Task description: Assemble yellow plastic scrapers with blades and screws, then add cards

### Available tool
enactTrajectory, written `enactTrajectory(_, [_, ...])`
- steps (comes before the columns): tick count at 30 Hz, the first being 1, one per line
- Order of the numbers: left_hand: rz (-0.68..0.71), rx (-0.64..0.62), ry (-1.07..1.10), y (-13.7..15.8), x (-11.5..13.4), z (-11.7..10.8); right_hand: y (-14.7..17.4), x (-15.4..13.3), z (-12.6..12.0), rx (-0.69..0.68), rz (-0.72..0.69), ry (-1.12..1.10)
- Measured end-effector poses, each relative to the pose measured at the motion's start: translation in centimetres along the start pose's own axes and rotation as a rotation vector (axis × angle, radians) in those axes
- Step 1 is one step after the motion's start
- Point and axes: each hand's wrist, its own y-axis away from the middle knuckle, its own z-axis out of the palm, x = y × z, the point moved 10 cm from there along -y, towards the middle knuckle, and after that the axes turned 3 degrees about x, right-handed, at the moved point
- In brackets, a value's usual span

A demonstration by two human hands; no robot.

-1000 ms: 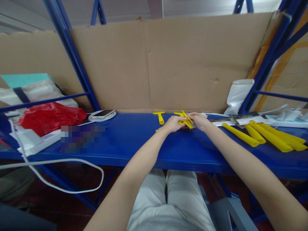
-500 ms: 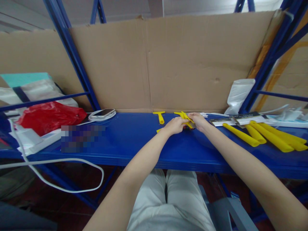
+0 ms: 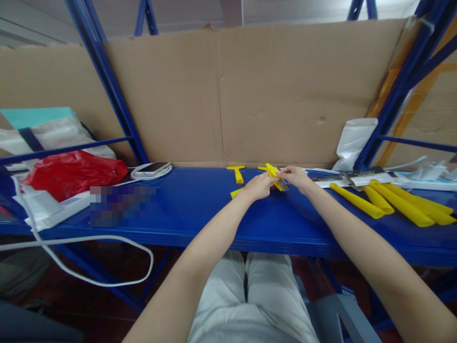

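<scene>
My left hand (image 3: 260, 186) is closed around a yellow scraper (image 3: 235, 192), whose handle end sticks out to the left beneath the hand. Beyond my fingers shows the scraper's yellow head, with a grey metal blade (image 3: 284, 186) at its right. My right hand (image 3: 294, 177) pinches at this head from the right side; the exact contact is partly hidden by the fingers. Behind my left hand a yellow T-shaped piece (image 3: 238, 174) lies on the blue table. Another yellow piece shows just behind the held scraper, mostly covered.
Several long yellow handles (image 3: 403, 202) with dark-and-white flat heads lie on the right of the blue table (image 3: 200, 209). A cardboard sheet (image 3: 271, 95) stands along the back. To the left are a red plastic bag (image 3: 76, 174), a phone (image 3: 156, 167) and a white cable (image 3: 107, 284).
The yellow head between my hands has turned, so more of it and its metal blade shows. My right hand has shifted slightly to the right; my left hand stays nearly in place.
</scene>
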Motion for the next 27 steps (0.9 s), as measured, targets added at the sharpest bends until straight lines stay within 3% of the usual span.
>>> enactTrajectory(5, [-0.062, -0.005, 0.015, 0.1, -0.6, 0.1, -0.1, -0.2, -1.0, 0.038, -0.017, 0.005])
enactTrajectory(13, [-0.156, 0.051, 0.05, 0.1, -2.1, -0.1, -0.6, 0.8, -1.5, -0.01, 0.103, -0.095])
enactTrajectory(18, [-0.155, 0.085, 0.079, 0.1, -2.3, -0.3, -1.0, 1.2, -1.3, -0.048, 0.122, -0.138])
enactTrajectory(27, [-0.155, 0.095, 0.105, 0.1, -2.1, -0.5, -1.4, 1.5, -1.7, 0.009, 0.121, -0.149])
